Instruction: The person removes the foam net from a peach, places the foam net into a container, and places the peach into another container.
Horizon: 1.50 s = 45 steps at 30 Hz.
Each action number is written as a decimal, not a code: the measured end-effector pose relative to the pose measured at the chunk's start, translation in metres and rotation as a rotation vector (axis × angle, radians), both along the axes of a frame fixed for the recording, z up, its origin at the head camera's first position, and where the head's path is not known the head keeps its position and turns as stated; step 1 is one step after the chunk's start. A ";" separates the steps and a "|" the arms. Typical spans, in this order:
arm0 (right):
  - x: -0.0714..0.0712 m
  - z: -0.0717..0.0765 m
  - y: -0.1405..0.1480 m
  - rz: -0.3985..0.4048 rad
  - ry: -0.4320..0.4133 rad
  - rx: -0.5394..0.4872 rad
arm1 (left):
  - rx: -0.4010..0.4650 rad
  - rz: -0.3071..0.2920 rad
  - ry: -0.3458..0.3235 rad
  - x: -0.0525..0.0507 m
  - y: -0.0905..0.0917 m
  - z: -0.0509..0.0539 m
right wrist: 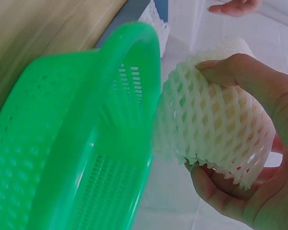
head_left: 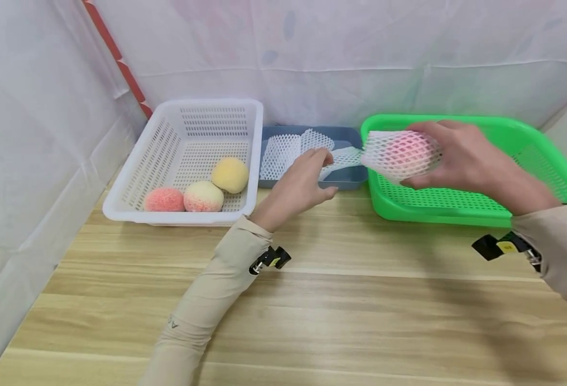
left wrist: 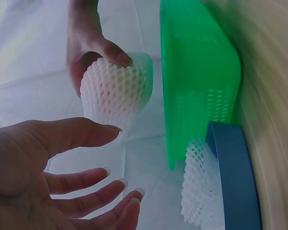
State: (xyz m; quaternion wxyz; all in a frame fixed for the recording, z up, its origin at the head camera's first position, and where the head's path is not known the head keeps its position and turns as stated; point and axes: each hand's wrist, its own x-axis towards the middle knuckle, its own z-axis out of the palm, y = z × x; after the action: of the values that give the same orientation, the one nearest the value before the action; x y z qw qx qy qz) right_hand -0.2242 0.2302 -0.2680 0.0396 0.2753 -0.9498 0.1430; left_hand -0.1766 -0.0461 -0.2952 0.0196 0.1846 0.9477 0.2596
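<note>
My right hand (head_left: 471, 158) grips a pink peach (head_left: 409, 153) inside a white foam net sleeve (head_left: 377, 155), held over the left part of the green basket (head_left: 438, 219). In the right wrist view the thumb presses on the net sleeve (right wrist: 211, 115) and the fingers curl beneath it. The loose end of the sleeve points left, toward my left hand (head_left: 298, 185). That hand hovers by the blue-grey tray (head_left: 346, 186), thumb and fingers apart with nothing between them, as the left wrist view shows. Several more foam net sleeves (head_left: 281, 155) lie in the tray, partly hidden behind the left hand.
On the left stands a white basket (head_left: 182, 216) with a coral peach (head_left: 164, 199), a pale peach with a pink blush (head_left: 203, 197) and a yellow peach (head_left: 230, 175). The containers line the back of a wooden table (head_left: 341, 311), before a pale hanging sheet (head_left: 336, 43).
</note>
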 end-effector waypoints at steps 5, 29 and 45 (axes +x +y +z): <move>0.005 -0.002 -0.010 0.033 -0.002 -0.028 | -0.003 0.006 -0.012 0.003 -0.005 -0.001; 0.010 -0.014 -0.040 0.133 0.000 -0.083 | -0.028 0.010 -0.017 0.011 -0.022 -0.007; 0.021 -0.028 -0.066 0.186 -0.032 -0.098 | -0.071 0.011 -0.046 0.018 -0.036 -0.015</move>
State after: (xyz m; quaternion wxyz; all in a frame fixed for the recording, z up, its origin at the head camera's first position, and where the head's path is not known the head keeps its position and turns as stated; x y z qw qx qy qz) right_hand -0.2029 0.1645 -0.2956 0.0245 0.3576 -0.9126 0.1965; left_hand -0.1589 -0.0817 -0.3098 0.0463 0.1724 0.9567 0.2299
